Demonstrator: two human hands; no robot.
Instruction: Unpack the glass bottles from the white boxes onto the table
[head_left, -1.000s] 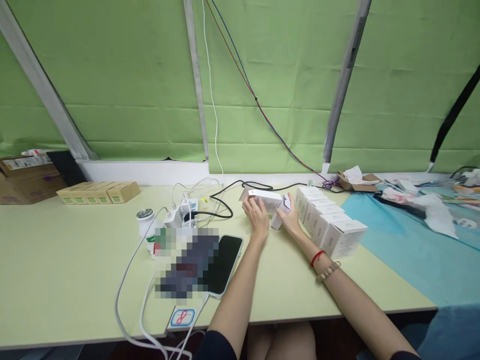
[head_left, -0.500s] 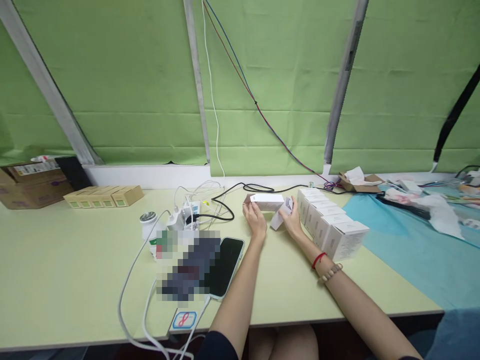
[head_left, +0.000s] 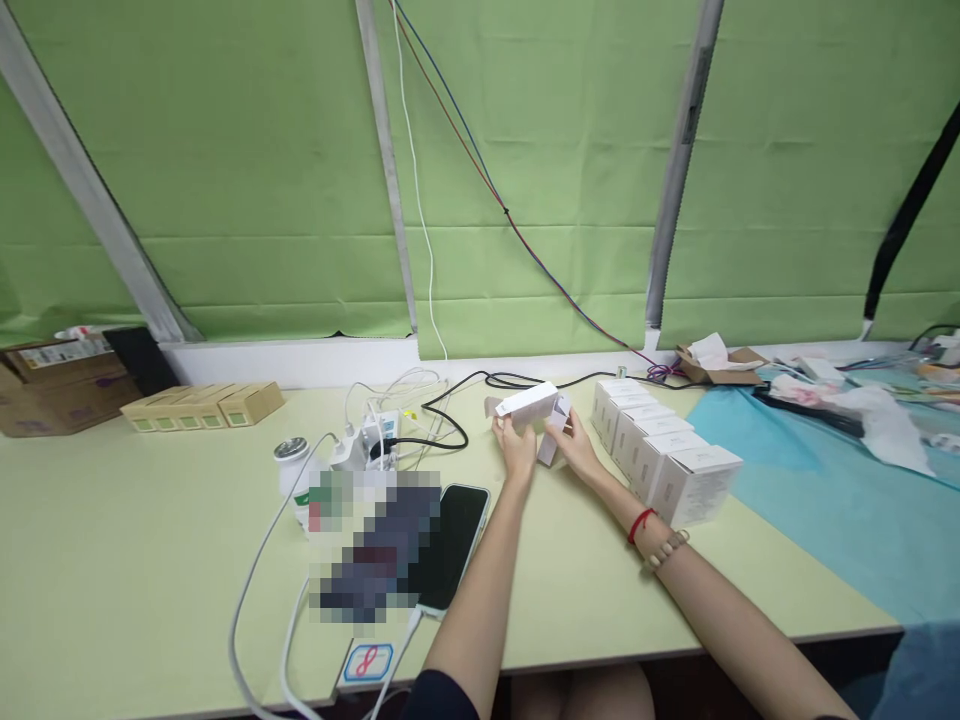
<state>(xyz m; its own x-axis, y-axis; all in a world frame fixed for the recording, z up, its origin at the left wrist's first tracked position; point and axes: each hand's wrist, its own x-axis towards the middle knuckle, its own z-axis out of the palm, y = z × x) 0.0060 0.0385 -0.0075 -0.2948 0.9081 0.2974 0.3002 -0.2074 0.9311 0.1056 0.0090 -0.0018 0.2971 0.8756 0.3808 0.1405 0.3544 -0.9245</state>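
Note:
My left hand point(head_left: 516, 446) is closed around a white carton point(head_left: 529, 401) held above the table, its near end flap point(head_left: 491, 407) sticking out to the left. With my right hand point(head_left: 574, 446) I grip a folded white cardboard piece point(head_left: 550, 447) at the carton's right end. The two white pieces overlap there; whether one sits inside the other I cannot tell. Just right of my right hand stands a row of white boxes point(head_left: 697, 482).
Left of my forearm lie a phone point(head_left: 451, 545), a blurred dark item and a white bottle point(head_left: 291, 468). A power strip with cables point(head_left: 367, 440) sits behind. Kraft boxes point(head_left: 202, 407) line the far left; blue sheeting point(head_left: 802, 500) covers the right side.
The carton in my left hand has tilted, its right end rising. My right hand has moved left, bringing the folded cardboard piece against the carton's right end.

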